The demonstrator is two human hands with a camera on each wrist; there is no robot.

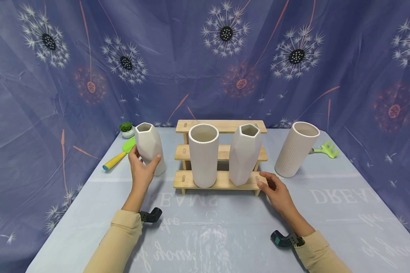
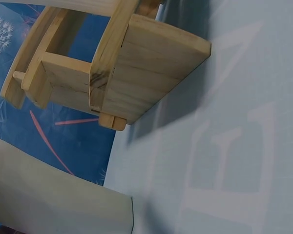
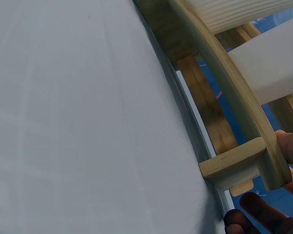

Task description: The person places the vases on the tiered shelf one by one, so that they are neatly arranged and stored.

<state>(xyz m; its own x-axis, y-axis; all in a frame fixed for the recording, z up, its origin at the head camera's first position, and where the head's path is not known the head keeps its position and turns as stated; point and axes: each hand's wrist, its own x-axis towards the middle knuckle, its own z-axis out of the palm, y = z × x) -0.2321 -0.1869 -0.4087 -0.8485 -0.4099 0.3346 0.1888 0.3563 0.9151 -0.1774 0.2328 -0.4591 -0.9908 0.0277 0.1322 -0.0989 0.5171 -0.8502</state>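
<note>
My left hand [image 1: 141, 170] grips a white faceted vase [image 1: 149, 146], its thumb on the right side and fingers on the left. In the left wrist view this vase [image 2: 58, 192] fills the lower left corner; whether its base touches the table cannot be told. My right hand [image 1: 276, 192] pinches the right end of the lowest step of a three-step wooden stand [image 1: 222, 126]. Its thumb [image 3: 289, 148] lies against that step in the right wrist view. On the lowest step stand a ribbed cylindrical white vase [image 1: 204, 159] and another faceted white vase [image 1: 245, 157].
A second ribbed vase [image 1: 295, 149] stands right of the stand, with a green hand rake [image 1: 327, 150] partly behind it. At the left lie a green trowel with yellow handle [image 1: 117, 158] and a small potted plant [image 1: 126, 129]. A dandelion-print curtain [image 1: 177, 57] hangs behind the table.
</note>
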